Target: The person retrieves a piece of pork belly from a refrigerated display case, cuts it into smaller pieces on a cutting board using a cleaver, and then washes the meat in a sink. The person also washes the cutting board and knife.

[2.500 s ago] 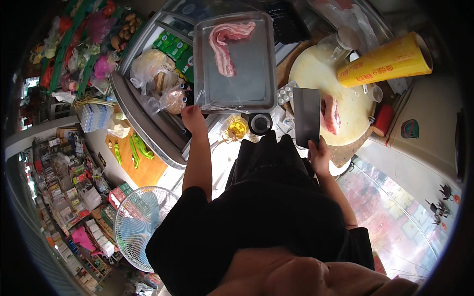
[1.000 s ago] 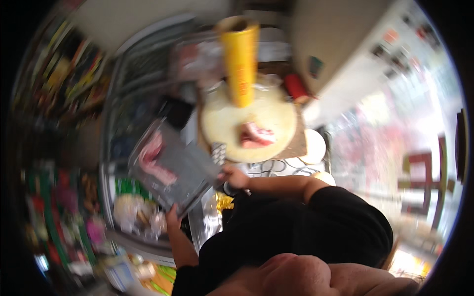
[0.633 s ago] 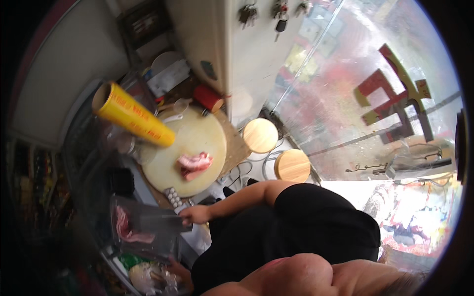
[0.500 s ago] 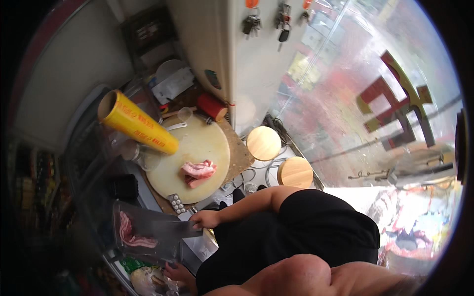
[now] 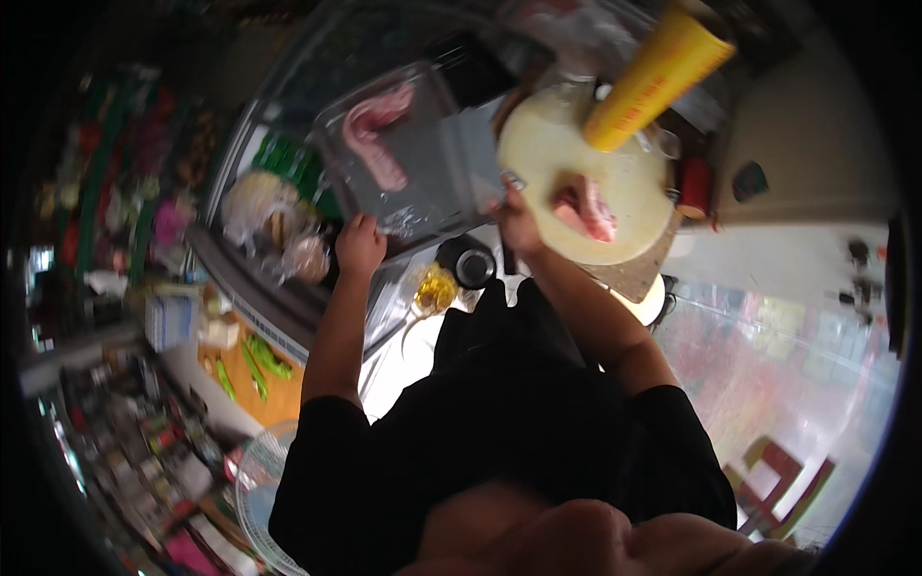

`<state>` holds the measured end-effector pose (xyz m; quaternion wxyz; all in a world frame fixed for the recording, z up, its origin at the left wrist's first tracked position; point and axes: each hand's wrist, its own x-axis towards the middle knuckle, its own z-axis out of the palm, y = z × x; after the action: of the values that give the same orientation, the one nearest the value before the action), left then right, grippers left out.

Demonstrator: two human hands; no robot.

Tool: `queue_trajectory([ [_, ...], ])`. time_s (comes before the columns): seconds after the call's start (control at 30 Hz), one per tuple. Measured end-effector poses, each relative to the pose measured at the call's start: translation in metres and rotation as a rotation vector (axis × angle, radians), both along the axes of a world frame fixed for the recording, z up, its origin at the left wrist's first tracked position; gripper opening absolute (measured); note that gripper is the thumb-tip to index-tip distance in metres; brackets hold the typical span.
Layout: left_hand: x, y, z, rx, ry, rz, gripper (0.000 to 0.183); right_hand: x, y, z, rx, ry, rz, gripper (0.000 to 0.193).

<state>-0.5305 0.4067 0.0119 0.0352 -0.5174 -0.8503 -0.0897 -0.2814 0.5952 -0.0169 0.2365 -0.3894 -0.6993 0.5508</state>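
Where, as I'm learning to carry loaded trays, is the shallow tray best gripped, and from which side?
Probably by the left and right rims of the tray, coming from the near side. It is wide, flat and rectangular, so opposite holds should help keep it level under the meat strip. The left hand is at the near left corner; the cleaver covers part of the right rim.

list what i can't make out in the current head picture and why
All in the head view:
Left hand on the tray: blur hides whether its fingers curl under the rim.
Cleaver in the right hand: handle largely covered by the hand, blade blurred.
Yellow roll: far end cut off by the upper edge.
Fan: partly hidden by the black sleeve.
Shelf goods: too small and blurred.
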Motion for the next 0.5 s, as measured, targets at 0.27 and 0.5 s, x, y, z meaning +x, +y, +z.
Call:
queue_trajectory([
  [0.27, 0.001, -0.036, 0.034, 0.49, -0.428, -0.098, 0.016, -0.024, 0.019, -0.052, -0.056, -0.128, -0.11, 0.031],
  [0.5, -0.031, -0.091, 0.013, 0.21, -0.174, -0.151, 0.012, -0.036, 0.006, -0.034, 0.038, -0.177, -0.198, 0.026],
])
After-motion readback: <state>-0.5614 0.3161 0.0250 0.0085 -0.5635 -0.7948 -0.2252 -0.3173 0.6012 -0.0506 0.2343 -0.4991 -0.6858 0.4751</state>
